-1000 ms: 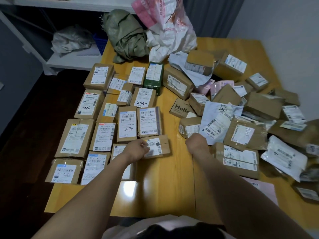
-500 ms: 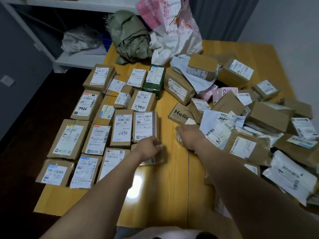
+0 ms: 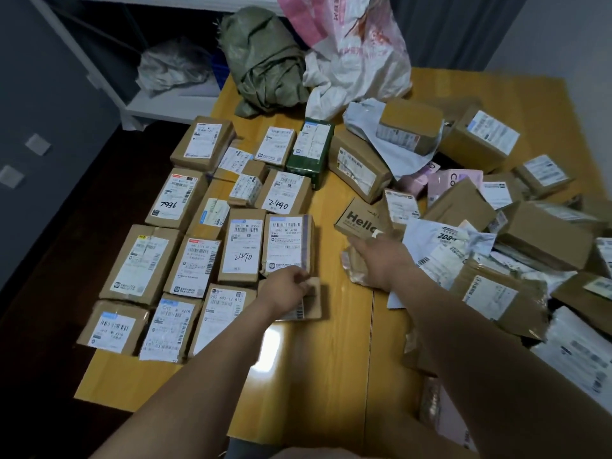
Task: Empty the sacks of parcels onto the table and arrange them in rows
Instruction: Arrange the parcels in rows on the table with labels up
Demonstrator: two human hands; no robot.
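The left hand (image 3: pixel 291 286) has its grip closed on a small parcel (image 3: pixel 309 301) lying on the bench (image 3: pixel 331 359) beside the rows; the right hand (image 3: pixel 381 260) seemingly clasps a taped parcel (image 3: pixel 356 265) by the pile.

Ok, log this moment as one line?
stage: arranging rows | left hand: on small parcel at row end | right hand: reaching into unsorted pile | sacks: emptied
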